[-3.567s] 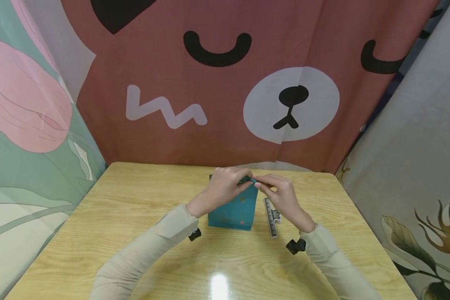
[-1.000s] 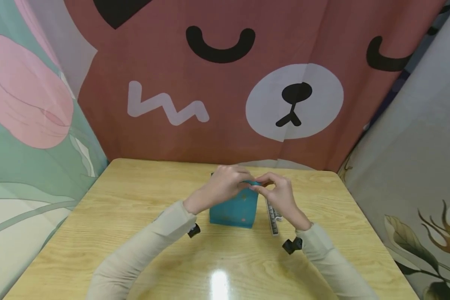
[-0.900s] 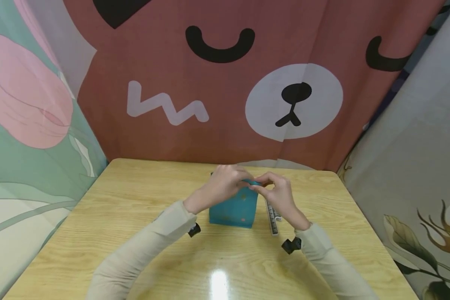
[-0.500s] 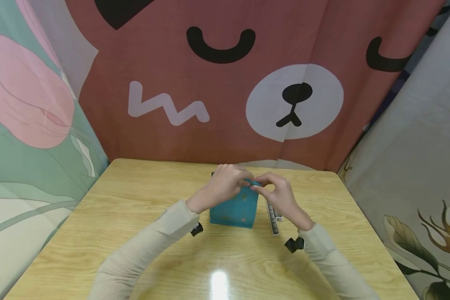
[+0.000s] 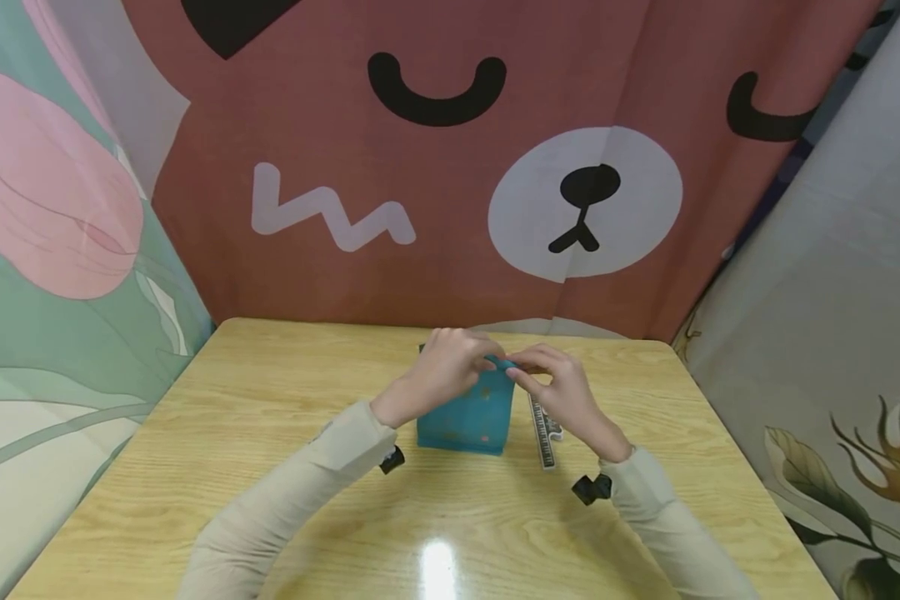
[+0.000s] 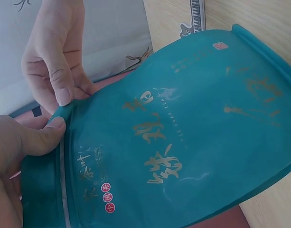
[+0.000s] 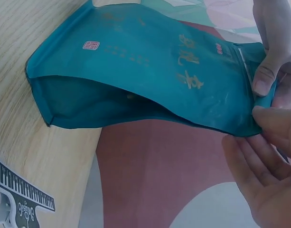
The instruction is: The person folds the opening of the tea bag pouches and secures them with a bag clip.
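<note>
A teal foil tea pouch (image 5: 467, 417) with gold lettering stands near the middle of the table in the head view. My left hand (image 5: 447, 367) pinches its top edge. At the right end of that edge, my right hand (image 5: 561, 385) pinches it between thumb and fingers. In the left wrist view, the thumbs of both hands lie close together beside a pale zip line (image 6: 63, 175). The right wrist view shows the pouch's folded side gusset (image 7: 102, 102) and its wide bottom end. Whatever is inside the pouch is hidden.
Right of the pouch, a black-and-white ruler-like piece (image 5: 543, 432) with a curved cutout lies on the wooden table (image 5: 330, 517). A printed curtain (image 5: 450, 275) hangs behind the table's far edge, and more curtains hang at both sides.
My right thumb and fingers have come closer together at the pouch's top right corner over the last second. The left hand keeps its place, and the pouch stays standing.
</note>
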A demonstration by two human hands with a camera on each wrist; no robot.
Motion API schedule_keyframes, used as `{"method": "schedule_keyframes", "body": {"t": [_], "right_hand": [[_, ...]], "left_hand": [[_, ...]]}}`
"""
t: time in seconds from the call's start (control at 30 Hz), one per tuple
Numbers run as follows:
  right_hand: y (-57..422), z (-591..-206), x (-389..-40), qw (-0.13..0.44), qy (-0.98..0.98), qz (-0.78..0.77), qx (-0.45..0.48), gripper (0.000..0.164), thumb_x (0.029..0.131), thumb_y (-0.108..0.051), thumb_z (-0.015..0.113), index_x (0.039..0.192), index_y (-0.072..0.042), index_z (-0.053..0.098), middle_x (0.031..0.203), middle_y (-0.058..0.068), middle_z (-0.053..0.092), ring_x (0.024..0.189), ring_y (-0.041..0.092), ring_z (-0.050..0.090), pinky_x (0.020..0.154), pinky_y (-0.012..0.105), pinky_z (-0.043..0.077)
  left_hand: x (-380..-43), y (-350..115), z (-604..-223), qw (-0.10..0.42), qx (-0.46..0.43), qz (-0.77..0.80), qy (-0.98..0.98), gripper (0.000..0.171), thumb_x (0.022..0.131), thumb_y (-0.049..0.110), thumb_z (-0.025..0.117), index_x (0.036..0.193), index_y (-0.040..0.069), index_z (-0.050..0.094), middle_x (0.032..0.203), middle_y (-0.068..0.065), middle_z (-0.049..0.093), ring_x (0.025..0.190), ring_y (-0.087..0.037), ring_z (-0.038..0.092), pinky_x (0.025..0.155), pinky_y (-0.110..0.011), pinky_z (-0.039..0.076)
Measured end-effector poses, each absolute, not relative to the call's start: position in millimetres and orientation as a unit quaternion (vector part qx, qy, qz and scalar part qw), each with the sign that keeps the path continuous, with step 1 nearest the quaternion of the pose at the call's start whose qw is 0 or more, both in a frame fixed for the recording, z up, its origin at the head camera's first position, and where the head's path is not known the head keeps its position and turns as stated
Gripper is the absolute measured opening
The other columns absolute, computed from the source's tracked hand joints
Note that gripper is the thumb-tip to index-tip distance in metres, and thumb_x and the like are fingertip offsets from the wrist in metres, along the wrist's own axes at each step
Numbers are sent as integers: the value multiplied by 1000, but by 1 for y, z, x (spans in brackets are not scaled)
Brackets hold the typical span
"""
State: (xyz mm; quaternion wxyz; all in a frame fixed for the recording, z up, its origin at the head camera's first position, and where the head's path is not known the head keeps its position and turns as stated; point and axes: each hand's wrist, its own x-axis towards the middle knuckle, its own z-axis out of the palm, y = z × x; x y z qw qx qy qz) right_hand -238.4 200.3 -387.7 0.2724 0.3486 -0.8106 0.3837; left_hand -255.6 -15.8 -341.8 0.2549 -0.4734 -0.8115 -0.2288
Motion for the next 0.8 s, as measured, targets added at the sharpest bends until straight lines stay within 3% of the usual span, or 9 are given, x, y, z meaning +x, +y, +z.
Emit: {"method": "schedule_keyframes", "body": {"t": [0.27,0.4,0.63,0.8], "right_hand": [[202,-390,-241,320,-791,353,384,24,78,7,79,101,-1,77,86,5,70,71,15,66,61,20,50],[202,-395,-243,340,-776,349,400,27,75,11,79,100,1,76,83,5,69,68,15,63,55,21,45],[197,-400,-245,368,-766,347,396,27,74,13,79,97,-2,75,80,4,67,68,15,65,58,23,50],[194,-402,-244,395,-755,343,395,31,72,15,80,97,-2,74,79,4,66,67,16,63,57,23,49]], "left_hand": [[-256,-13,-342,262,-473,-228,-810,19,85,-5,74,96,10,79,89,-2,75,52,-7,61,43,-16,31],[-254,-14,-342,267,-472,-228,-808,22,84,-8,72,95,10,79,88,-2,75,50,-7,59,41,-17,25],[-254,-14,-342,263,-474,-238,-806,24,82,-10,71,93,10,79,87,-1,75,50,-6,60,43,-17,20],[-254,-13,-342,262,-473,-236,-807,22,82,-8,73,94,11,79,86,-1,74,51,-5,59,42,-17,24]]}}
